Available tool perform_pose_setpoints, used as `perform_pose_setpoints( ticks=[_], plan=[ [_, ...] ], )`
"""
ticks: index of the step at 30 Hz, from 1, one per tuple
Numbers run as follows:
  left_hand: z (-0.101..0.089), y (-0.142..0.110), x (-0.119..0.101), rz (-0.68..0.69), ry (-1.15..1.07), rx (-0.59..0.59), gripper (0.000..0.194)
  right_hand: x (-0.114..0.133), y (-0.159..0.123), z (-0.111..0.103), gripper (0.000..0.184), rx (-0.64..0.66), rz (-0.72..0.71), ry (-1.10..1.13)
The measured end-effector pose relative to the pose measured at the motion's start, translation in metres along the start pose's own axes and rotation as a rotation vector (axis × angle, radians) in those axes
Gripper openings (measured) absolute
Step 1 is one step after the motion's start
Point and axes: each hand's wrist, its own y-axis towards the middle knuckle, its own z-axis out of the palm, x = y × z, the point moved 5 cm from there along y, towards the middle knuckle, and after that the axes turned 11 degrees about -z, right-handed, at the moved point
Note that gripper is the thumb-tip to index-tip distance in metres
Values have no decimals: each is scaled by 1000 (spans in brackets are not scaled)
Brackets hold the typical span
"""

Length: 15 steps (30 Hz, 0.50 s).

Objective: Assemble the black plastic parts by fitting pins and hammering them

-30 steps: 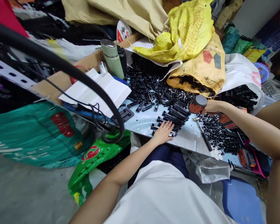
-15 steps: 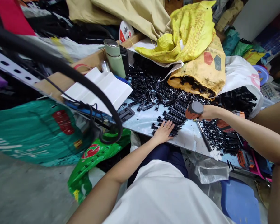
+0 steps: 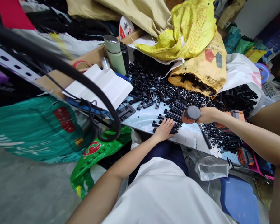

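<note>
Obscuring black parts (image 3: 173,116) and some of a power tool (image 3: 190,114): hands (image 3: 163,129)

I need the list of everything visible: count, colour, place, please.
Drill: one, orange and grey, right grip
Long parts: several, black, by left grip
Hammer: one, black handle, by drill
Loose parts: uncountable, black, table back
Paper: one, white, left
Flask: one, green, beyond paper
Sacks: several, yellow, orange, white, back
Bags: two, teal, green, lower left
Seat: one, blue, lower right
Other clutter: uncountable, mixed, behind
Left grip: one, bare, on long parts
Right grip: one, bare, around drill
</note>
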Motion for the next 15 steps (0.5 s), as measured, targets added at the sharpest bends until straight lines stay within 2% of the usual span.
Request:
perform_pose_setpoints(
  ticks=[4, 7, 12, 15],
  plan=[
    [-1, -1, 0, 2, -7, -16, 73, 13, -4, 4, 19, 109, -38, 34],
    [-3, -1, -1, 17, -21, -19, 72, 21, -2, 7, 21, 158, -51, 27],
    [-5, -1, -1, 16, -22, -31, 69, 34, -15, 2, 35, 94, -14, -122],
    [-4, -3, -1, 26, -35, -69, 67, 44, -24, 2, 37, 96, -60, -135]
  ],
)
